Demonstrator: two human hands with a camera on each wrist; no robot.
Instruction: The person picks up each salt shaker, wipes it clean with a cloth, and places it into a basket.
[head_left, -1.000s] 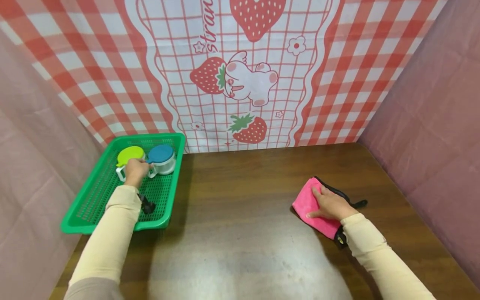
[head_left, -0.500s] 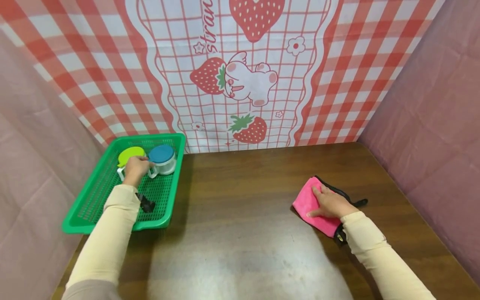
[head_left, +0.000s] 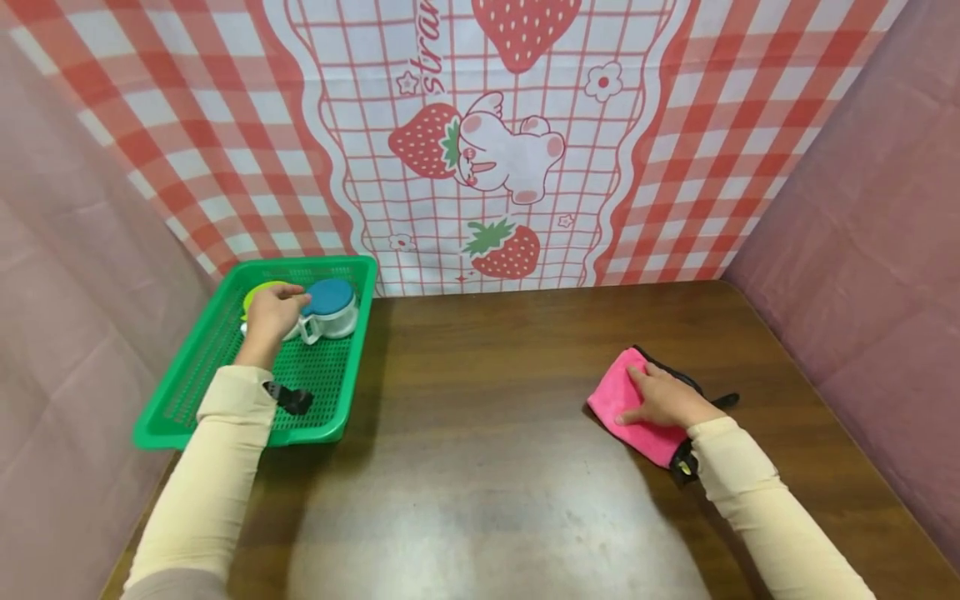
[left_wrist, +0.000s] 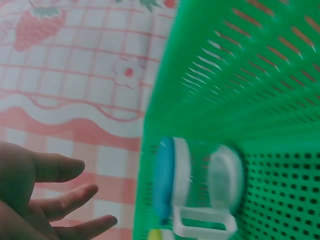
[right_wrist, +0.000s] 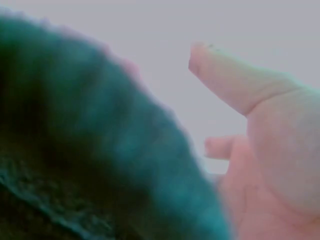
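Observation:
My left hand (head_left: 273,321) hovers over the green basket (head_left: 365,321) with its fingers loosely extended. The left wrist view has that hand (left_wrist: 45,195) apart from the jars, holding nothing. Just right of it stands a handled jar with a blue lid (head_left: 330,297). A second jar, with a yellow-green lid (head_left: 257,294), is mostly hidden behind the hand. On the right side of the table, my right hand (head_left: 667,400) rests on a pink cloth (head_left: 618,387) with black edging, fingers spread. A blurred dark shape (right_wrist: 100,125) covers much of the right wrist view beside the hand.
The basket stands at the back left of the brown wooden table (head_left: 480,433). Behind is a red and white strawberry-print cloth (head_left: 517,167). Pink drapes (head_left: 847,208) close off both sides. A black camera mount (head_left: 292,398) is strapped to the left wrist.
My left hand has lifted slightly off the lids, and its fingers have come away from the jar handles. The head view has shifted a little; the right hand stays on the pink cloth.

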